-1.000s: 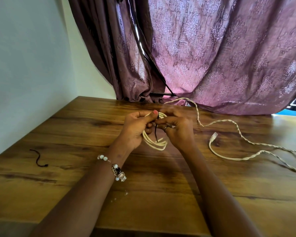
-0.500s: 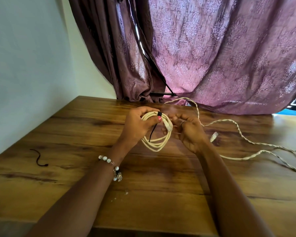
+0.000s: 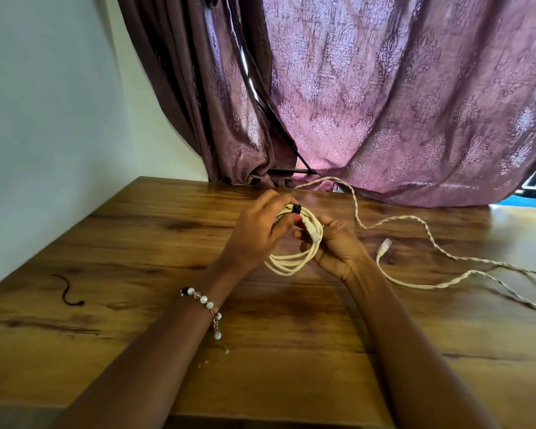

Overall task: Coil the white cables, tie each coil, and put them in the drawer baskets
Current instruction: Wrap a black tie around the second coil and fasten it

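A coiled white cable [image 3: 291, 261] hangs between my hands above the wooden table [image 3: 136, 243]. A black tie [image 3: 296, 209] wraps the coil at its top. My left hand [image 3: 260, 230] grips the coil's upper left part, thumb pressed just below the tie. My right hand [image 3: 338, 246] holds the coil's right side, fingers curled round the strands near a plug end [image 3: 312, 232]. A second white cable [image 3: 427, 239], loose and partly twisted, trails over the table to the right, its plug [image 3: 384, 245] lying close to my right hand.
A short dark tie [image 3: 68, 292] lies on the table at the left. A purple curtain [image 3: 384, 103] hangs behind the table's far edge, and a white wall [image 3: 44, 119] stands at the left. No drawer baskets are in view.
The tie's loose black tail seen earlier is gone from view; the tie now sits tight round the coil. My right hand has shifted down onto the coil's right side.
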`<action>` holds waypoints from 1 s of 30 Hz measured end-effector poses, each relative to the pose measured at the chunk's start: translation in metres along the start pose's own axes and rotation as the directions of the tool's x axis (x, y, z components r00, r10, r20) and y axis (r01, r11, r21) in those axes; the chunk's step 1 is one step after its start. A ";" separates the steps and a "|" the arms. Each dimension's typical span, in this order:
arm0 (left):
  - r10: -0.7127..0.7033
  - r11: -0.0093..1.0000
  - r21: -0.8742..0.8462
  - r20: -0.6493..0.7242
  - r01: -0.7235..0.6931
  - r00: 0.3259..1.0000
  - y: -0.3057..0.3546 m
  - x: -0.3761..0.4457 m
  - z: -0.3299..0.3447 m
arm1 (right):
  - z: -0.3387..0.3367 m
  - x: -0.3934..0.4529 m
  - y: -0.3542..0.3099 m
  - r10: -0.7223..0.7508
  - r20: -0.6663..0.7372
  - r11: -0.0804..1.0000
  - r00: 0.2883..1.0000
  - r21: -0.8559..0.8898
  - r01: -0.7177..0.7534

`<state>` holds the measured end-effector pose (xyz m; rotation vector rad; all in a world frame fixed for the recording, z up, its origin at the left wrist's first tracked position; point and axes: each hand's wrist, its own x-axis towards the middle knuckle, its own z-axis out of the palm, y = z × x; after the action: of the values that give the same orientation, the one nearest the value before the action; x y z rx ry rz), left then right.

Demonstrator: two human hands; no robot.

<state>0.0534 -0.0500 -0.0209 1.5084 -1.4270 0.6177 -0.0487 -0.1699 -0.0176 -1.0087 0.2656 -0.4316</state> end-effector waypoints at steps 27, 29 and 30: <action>-0.557 0.542 -0.629 0.227 0.557 0.799 0.007 -0.001 0.001 | -0.008 -0.004 -0.021 -0.523 0.359 0.641 0.773 -0.432 0.635; -0.547 0.548 -0.628 0.231 0.553 0.805 0.007 -0.002 -0.001 | -0.010 -0.002 -0.023 -0.554 0.378 0.583 0.742 -0.460 0.670; -0.546 0.551 -0.626 0.229 0.551 0.806 0.006 -0.002 -0.001 | -0.012 -0.001 -0.023 -0.570 0.385 0.557 0.726 -0.469 0.685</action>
<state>0.0474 -0.0471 -0.0201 1.2361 -0.9156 -0.2975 -0.0597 -0.1886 -0.0037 -1.7683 -0.1858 -0.9484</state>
